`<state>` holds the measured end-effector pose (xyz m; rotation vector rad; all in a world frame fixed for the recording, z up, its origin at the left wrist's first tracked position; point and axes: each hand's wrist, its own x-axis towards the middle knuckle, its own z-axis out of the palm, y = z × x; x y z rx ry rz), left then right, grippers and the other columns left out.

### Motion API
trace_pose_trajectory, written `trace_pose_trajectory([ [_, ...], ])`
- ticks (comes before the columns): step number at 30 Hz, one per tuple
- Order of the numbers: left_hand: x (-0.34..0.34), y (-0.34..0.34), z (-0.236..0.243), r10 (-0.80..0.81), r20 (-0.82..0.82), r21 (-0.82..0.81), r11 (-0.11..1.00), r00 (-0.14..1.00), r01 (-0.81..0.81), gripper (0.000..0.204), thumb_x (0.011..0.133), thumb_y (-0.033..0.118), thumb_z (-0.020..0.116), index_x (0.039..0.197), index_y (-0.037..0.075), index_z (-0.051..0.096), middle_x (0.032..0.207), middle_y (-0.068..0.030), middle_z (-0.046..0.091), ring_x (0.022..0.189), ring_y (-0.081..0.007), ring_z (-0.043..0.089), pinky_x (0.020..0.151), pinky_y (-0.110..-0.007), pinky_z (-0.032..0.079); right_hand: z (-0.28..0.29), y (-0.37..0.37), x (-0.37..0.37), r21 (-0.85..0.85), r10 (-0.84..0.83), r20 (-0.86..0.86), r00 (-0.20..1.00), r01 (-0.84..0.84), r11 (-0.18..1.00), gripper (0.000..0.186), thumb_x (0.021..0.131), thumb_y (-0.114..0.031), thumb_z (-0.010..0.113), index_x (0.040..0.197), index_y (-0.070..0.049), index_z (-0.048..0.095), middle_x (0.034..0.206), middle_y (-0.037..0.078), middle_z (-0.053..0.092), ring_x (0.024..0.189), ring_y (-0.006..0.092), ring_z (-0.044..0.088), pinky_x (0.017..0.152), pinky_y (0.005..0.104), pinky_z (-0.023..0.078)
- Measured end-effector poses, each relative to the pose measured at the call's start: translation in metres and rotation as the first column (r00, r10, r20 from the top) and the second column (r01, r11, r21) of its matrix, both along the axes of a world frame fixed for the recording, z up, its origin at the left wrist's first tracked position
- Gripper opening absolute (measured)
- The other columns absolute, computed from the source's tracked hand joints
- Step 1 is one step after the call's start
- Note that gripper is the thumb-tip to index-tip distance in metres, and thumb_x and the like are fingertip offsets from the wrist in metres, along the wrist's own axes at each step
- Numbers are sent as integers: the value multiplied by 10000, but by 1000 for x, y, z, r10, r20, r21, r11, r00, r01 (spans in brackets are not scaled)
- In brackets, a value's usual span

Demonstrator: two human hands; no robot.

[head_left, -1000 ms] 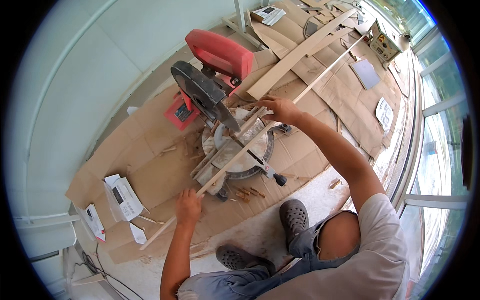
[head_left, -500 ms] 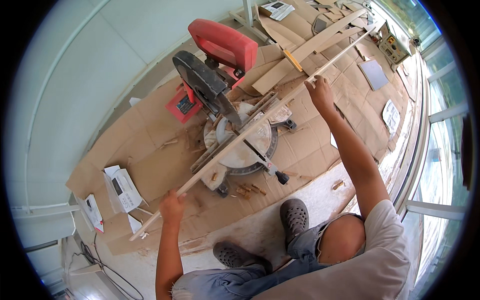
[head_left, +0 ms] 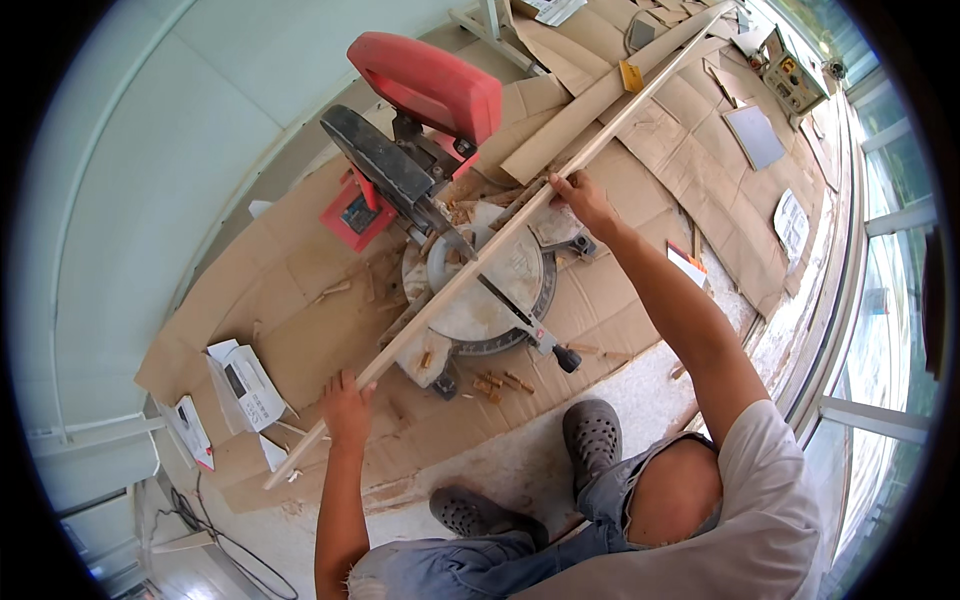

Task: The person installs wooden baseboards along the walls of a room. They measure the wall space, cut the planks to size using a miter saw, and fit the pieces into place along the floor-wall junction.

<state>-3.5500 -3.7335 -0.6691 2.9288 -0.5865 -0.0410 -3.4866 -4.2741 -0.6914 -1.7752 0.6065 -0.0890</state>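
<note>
A long, thin wooden strip (head_left: 436, 312) runs from the lower left to the far upper right, lying across the base of a miter saw (head_left: 490, 290). My left hand (head_left: 346, 408) is closed round the strip near its lower-left end. Right of the saw blade, my right hand (head_left: 582, 200) grips the strip with thumb and fingers beside the saw's fence. The saw's red handle and motor housing (head_left: 430, 85) stand raised behind the strip, and its blade (head_left: 458, 238) hangs just behind it.
Cardboard sheets (head_left: 290, 290) cover the floor. Wood offcuts (head_left: 490, 384) lie before the saw. White boxes (head_left: 246, 382) sit at left, with a cable (head_left: 215, 535) below. A wide board (head_left: 560, 135), a yellow tool (head_left: 631, 77) and a metal-cased device (head_left: 792, 78) are at the far right.
My right hand has slid left and nearer along the strip, toward the saw. The strip's far end has swung up and left. My left hand keeps its grip.
</note>
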Motion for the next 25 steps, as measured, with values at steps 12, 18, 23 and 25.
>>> trace_pose_trajectory([
  [12, 46, -151, 7, -257, 72, -123, 956, 964, 265, 233, 840, 223, 671, 926, 51, 541, 963, -126, 558, 941, -325, 542, 817, -423, 454, -11, -2, -2, -1, -19, 1, 1000, 19, 1000, 542, 909, -449, 630, 1013, 79, 564, 869, 156, 663, 785, 207, 666, 682, 320, 488],
  [18, 45, -147, 2, -253, 39, -124, 959, 967, 256, 228, 853, 230, 658, 908, 55, 524, 955, -123, 557, 934, -329, 546, 808, -438, 458, 31, -36, 0, 34, 83, -73, 994, -81, 996, 466, 917, -398, 631, 948, 66, 607, 819, 126, 673, 748, 175, 668, 652, 293, 484],
  [23, 41, -133, 0, -203, 28, -47, 978, 979, 205, 231, 863, 245, 647, 931, 63, 523, 985, -132, 562, 936, -328, 557, 805, -437, 471, 172, -16, 30, -163, 43, 212, 976, -8, 987, 355, 931, -332, 596, 939, 21, 639, 819, 71, 687, 755, 133, 672, 707, 265, 478],
  [25, 42, -137, -6, -194, 19, -18, 981, 981, 194, 322, 830, 304, 684, 979, 65, 528, 1022, -127, 564, 954, -315, 562, 816, -431, 472, 234, 5, 53, -280, 230, 327, 917, -138, 950, 340, 936, -366, 587, 975, -35, 657, 865, 51, 703, 771, 149, 684, 732, 256, 475],
])
